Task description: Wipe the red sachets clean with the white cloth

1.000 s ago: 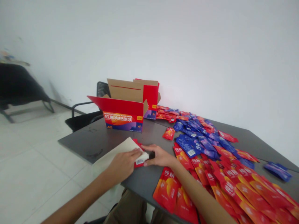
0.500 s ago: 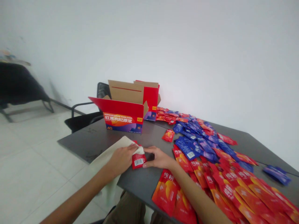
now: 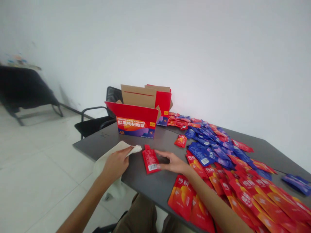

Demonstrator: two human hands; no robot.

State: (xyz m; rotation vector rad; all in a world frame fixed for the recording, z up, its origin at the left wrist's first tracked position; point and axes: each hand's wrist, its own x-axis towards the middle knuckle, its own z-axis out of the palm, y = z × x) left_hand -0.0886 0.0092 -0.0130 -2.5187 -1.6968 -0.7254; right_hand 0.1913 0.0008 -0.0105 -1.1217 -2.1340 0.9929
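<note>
A cream cloth (image 3: 107,158) is bunched in my left hand (image 3: 118,163), its folded tip sticking out past the fingers and the rest draping over the table edge. Just right of the cloth, a red pouch (image 3: 150,160) rests barcode side up on the dark table (image 3: 136,181). My right hand (image 3: 171,161) steadies this pouch by its right edge, thumb low near the barcode and forefinger higher up. Cloth and pouch are apart.
An open red carton (image 3: 134,126) stands at the back, with a second carton (image 3: 164,103) behind it. Blue pouches (image 3: 201,152) and rows of red-orange pouches (image 3: 182,197) spread across the right. One small red pouch (image 3: 180,141) lies alone. A black chair (image 3: 97,124) is beyond the table.
My left hand has drawn the cloth left, off the red pouch, uncovering its printed face. My right hand keeps its place at the pouch's edge. The view has shifted slightly.
</note>
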